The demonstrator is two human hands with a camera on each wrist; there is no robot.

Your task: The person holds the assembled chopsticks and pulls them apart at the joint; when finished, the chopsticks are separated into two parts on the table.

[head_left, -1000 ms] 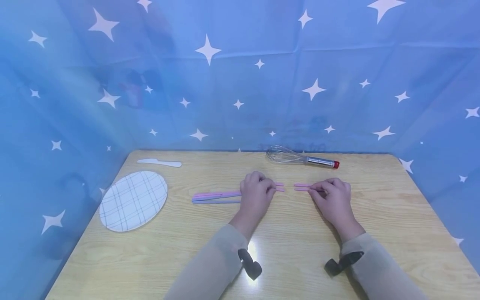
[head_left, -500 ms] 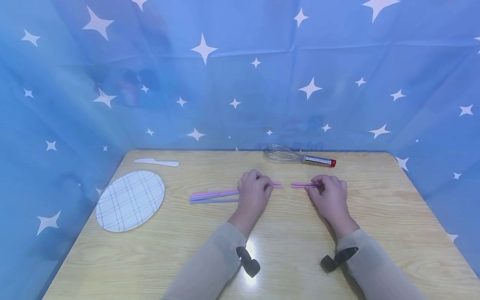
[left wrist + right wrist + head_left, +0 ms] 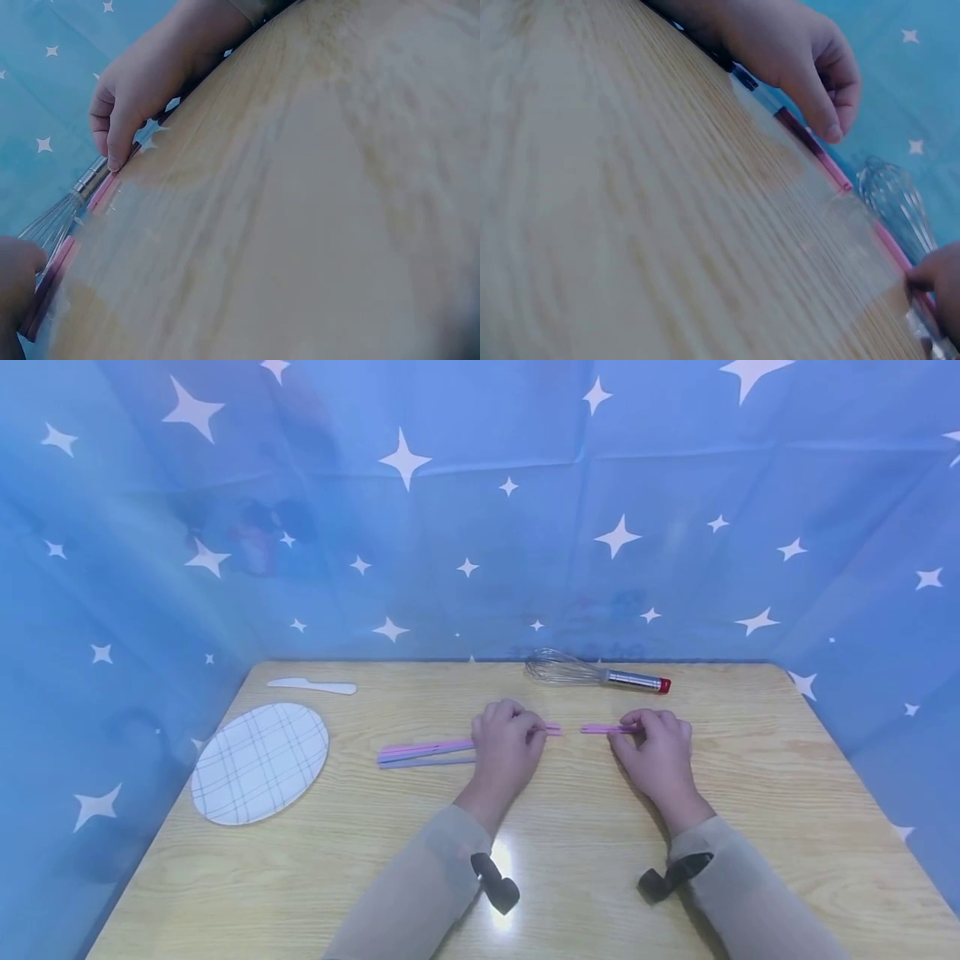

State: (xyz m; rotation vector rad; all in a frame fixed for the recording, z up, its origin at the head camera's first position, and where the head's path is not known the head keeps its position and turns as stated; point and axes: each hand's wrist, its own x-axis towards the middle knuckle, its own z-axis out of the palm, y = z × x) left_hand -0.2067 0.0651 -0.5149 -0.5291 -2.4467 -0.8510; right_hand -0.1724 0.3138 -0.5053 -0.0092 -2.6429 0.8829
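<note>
My left hand [image 3: 504, 747] pinches slim pink sticks [image 3: 553, 729], whose ends poke out to its right. Behind that hand lies a bundle of pink and blue-violet sticks [image 3: 423, 756]; my hand hides where it ends. A short way to the right, my right hand [image 3: 658, 752] pinches a pair of short pink sticks [image 3: 596, 728], lying close together and pointing left. A small gap parts the two sets of tips. In the right wrist view, thumb and fingers of my right hand [image 3: 802, 67] are at the pink stick [image 3: 817, 150], just over the wood. Whether they are straws or chopsticks I cannot tell.
A wire whisk [image 3: 596, 677] with a red-tipped handle lies beyond the hands at the table's far edge. On the left are a white checked oval plate [image 3: 262, 764] and a white knife [image 3: 311, 685]. A blue star-patterned curtain [image 3: 480, 510] surrounds the wooden table [image 3: 585, 860].
The two pink sticks at my right hand have drawn together from apart to side by side. The ends by my left hand also lie a little closer. The whole head view has shifted slightly.
</note>
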